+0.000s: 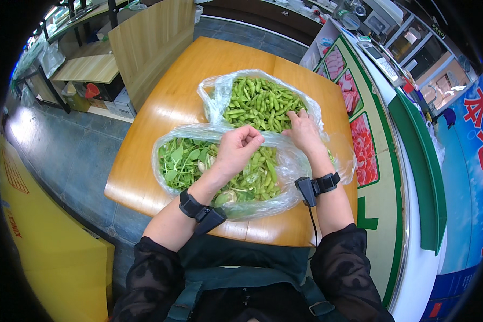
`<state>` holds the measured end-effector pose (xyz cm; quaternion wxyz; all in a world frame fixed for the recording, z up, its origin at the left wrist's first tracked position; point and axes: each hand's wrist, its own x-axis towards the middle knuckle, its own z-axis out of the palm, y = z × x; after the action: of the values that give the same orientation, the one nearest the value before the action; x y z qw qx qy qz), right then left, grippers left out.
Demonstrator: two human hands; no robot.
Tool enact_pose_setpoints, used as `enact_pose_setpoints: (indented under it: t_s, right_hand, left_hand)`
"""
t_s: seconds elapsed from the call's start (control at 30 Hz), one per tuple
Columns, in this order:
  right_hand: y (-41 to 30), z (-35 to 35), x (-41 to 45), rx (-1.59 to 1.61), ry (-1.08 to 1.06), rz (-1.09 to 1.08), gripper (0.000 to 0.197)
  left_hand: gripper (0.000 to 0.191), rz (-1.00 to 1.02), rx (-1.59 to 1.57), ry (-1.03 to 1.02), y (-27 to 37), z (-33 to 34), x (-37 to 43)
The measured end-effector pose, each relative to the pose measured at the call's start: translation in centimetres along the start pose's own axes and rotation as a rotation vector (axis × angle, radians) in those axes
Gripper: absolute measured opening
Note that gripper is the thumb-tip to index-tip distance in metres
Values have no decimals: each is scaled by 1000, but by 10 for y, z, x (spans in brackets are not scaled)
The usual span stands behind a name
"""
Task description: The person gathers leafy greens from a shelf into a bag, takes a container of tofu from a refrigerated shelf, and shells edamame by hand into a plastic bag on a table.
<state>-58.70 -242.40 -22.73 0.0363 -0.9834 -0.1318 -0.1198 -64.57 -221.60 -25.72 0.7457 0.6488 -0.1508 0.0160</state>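
Observation:
A clear plastic bag point(215, 100) full of green edamame pods point(261, 102) lies open on the wooden table point(173, 84). Over its right side is my right hand point(304, 129), fingers spread, the tips touching pods. Nearer to me, a second clear plastic bag point(294, 161) holds leafy green stems point(183, 159) on its left and more pods point(261, 177) on its right. My left hand point(240, 145) hovers above this bag with curled fingers, thumb close to the index finger; whether something small is between them cannot be seen. Both wrists wear black straps with devices.
A wooden panel point(153, 44) stands by the table's left side. Along the right runs a counter point(382, 169) with meat pictures and a green ledge point(420, 173). A yellow cabinet-like object point(56, 241) is at lower left. A cable hangs from the right wrist device.

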Motion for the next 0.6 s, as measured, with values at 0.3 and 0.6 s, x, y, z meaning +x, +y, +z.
enact_pose_setpoints:
  t_s: [0.3, 0.6]
  right_hand:
    - [-2, 25, 6, 178, 76, -171, 63]
    - [0, 22, 7, 256, 163, -136, 40]
  left_hand:
    - [14, 55, 191, 92, -18, -2, -1]
    - [15, 106, 167, 106, -10, 2, -4]
